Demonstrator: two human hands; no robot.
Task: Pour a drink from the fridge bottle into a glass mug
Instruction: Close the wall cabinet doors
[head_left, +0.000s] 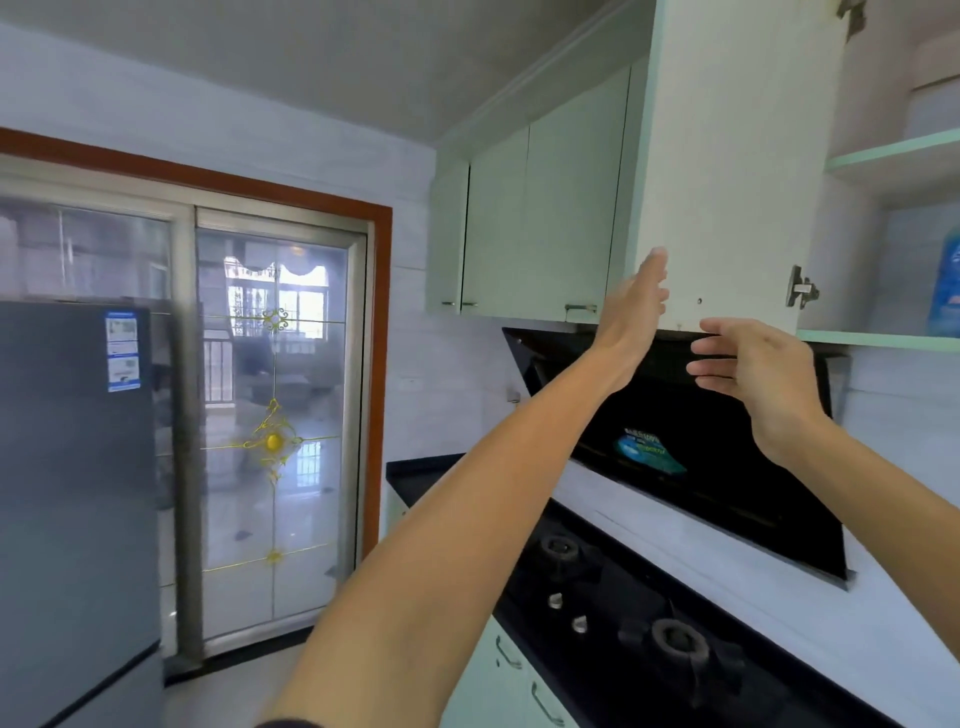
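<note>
Fridge (72, 493) stands well left of left hand (636, 306) and right hand (753, 374).

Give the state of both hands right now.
Left hand: open, fingers straight at the cabinet door edge, holding nothing.
Right hand: open, fingers relaxed, holding nothing.

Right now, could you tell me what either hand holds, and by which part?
Nothing held: left hand lies flat at the free edge of the cabinet door; right hand is empty.

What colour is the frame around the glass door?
Reddish-brown; the door frame shows best in the head view.
</note>
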